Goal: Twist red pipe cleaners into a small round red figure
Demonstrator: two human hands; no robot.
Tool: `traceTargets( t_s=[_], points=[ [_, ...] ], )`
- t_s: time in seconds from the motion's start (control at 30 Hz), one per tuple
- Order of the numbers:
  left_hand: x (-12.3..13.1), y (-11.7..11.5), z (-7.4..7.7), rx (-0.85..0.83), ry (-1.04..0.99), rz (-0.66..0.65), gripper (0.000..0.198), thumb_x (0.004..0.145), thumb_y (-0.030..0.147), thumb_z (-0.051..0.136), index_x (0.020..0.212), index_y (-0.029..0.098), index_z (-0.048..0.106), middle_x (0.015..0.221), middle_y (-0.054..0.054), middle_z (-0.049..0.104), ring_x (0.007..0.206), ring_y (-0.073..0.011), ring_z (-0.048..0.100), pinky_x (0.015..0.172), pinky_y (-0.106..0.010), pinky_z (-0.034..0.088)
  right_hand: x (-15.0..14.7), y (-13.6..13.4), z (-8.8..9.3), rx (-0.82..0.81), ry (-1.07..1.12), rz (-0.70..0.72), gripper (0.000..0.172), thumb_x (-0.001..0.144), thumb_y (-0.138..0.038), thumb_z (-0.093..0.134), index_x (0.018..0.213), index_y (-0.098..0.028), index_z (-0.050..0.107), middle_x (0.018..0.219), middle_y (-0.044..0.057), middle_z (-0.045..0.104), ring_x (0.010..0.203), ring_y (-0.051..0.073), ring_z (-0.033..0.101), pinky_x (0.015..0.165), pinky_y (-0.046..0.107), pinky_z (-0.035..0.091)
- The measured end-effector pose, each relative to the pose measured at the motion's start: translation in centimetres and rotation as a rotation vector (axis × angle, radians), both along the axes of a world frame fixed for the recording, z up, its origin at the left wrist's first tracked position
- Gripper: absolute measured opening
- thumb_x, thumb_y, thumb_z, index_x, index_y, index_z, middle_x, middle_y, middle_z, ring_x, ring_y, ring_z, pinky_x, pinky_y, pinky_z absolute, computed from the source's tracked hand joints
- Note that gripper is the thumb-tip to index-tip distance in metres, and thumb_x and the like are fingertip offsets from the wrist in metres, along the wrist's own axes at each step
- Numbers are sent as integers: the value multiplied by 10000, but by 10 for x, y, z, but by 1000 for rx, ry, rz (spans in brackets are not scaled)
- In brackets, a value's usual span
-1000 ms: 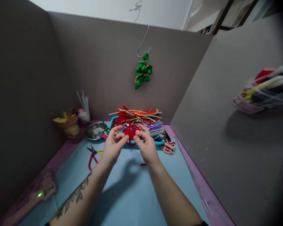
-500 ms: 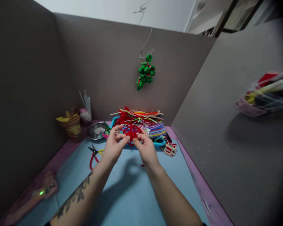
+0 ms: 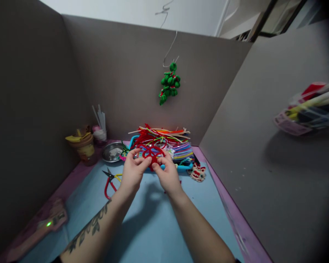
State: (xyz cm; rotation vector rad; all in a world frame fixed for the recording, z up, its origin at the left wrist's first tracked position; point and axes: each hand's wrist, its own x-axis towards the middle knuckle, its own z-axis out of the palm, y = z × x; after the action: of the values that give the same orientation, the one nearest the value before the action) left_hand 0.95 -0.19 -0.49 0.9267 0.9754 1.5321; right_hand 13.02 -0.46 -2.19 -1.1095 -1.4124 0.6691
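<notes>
Both hands hold a red pipe-cleaner piece point(image 3: 151, 155) above the blue mat point(image 3: 142, 226). My left hand point(image 3: 132, 171) pinches its left side with thumb and fingers. My right hand point(image 3: 167, 174) pinches its right side, fingers curled. The piece shows open red loops round a denser middle. Behind it, a blue tray point(image 3: 185, 166) carries a heap of coloured pipe cleaners point(image 3: 164, 138).
Red-handled scissors point(image 3: 109, 180) lie left of my hands. A metal dish point(image 3: 112, 152), a yellow cup point(image 3: 82, 146) and a cup of white sticks point(image 3: 99, 129) stand at the back left. A green ornament point(image 3: 168, 84) hangs on a wire hook. A small red-white figure point(image 3: 197, 171) sits right of the tray.
My hands have turned and worked the red piece; its loops now show more open. My right hand has shifted slightly left and down. The view has panned a little.
</notes>
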Motion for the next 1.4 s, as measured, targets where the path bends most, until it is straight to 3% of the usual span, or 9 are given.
traceTargets(
  t_s=[0.2, 0.5, 0.73, 0.97, 1.03, 1.13, 1.23, 1.3, 1.4],
  points=[
    [-3, -1, 1, 33, 52, 16, 617, 613, 306, 806, 1090, 195, 432, 587, 80, 601, 545, -115, 588, 614, -233, 427, 1, -1, 3, -34, 16, 26, 197, 755, -367, 656, 660, -196, 634, 1262, 104, 565, 1252, 279, 484, 1088, 419, 312],
    [-10, 1, 8, 27, 47, -137, 703, 608, 370, 802, 1172, 160, 438, 606, 56, 634, 594, -123, 597, 653, -242, 430, 5, 3, 0, -64, 152, 22, 194, 728, -370, 688, 670, -189, 646, 1255, 93, 542, 1236, 272, 475, 1080, 396, 292],
    [-12, 3, 6, 6, 9, -215, 693, 579, 326, 823, 1123, 167, 425, 588, 47, 651, 550, -106, 577, 639, -234, 425, 5, 3, -1, -84, 293, 147, 196, 708, -332, 701, 604, -184, 625, 1304, 75, 521, 1237, 269, 476, 1055, 385, 331],
    [-27, 7, 13, 98, 148, -108, 610, 691, 322, 730, 1188, 162, 416, 613, 67, 608, 580, -104, 555, 630, -232, 417, 21, -4, 15, 81, -21, -23, 167, 753, -351, 690, 853, -218, 703, 1339, 104, 482, 1285, 281, 447, 1092, 445, 309],
    [-32, 8, 15, 119, 209, -148, 521, 710, 314, 709, 1144, 167, 461, 593, 82, 552, 545, -93, 506, 582, -223, 392, 26, -5, 19, 145, -110, -69, 185, 773, -323, 673, 932, -233, 701, 1330, 102, 481, 1282, 273, 446, 1093, 450, 313],
    [-36, 8, 15, 111, 275, -270, 459, 735, 329, 684, 1120, 164, 496, 601, 75, 514, 525, -92, 464, 536, -227, 366, 29, -4, 20, 164, -246, 16, 157, 786, -280, 658, 927, -245, 719, 1364, 92, 473, 1300, 275, 426, 1095, 452, 311],
    [-36, 8, 13, 112, 291, -318, 465, 770, 347, 654, 1164, 166, 487, 609, 71, 498, 517, -95, 442, 514, -229, 352, 28, 0, 16, 154, -336, 103, 74, 781, -245, 651, 764, -228, 721, 1369, 81, 496, 1324, 284, 394, 1115, 462, 267],
    [-35, 10, 11, 131, 282, -289, 457, 772, 341, 658, 1165, 175, 495, 660, 52, 528, 549, -98, 466, 532, -231, 369, 26, 3, 12, 135, -321, 137, 87, 774, -238, 654, 704, -215, 701, 1371, 82, 500, 1323, 283, 402, 1115, 458, 261],
    [-34, 15, 9, 198, 255, -72, 410, 746, 315, 690, 1102, 186, 532, 833, 1, 591, 697, -114, 540, 635, -241, 424, 23, 7, 6, 88, -169, 91, 101, 781, -257, 647, 702, -208, 685, 1337, 94, 512, 1282, 264, 462, 1085, 433, 312]
  ],
)
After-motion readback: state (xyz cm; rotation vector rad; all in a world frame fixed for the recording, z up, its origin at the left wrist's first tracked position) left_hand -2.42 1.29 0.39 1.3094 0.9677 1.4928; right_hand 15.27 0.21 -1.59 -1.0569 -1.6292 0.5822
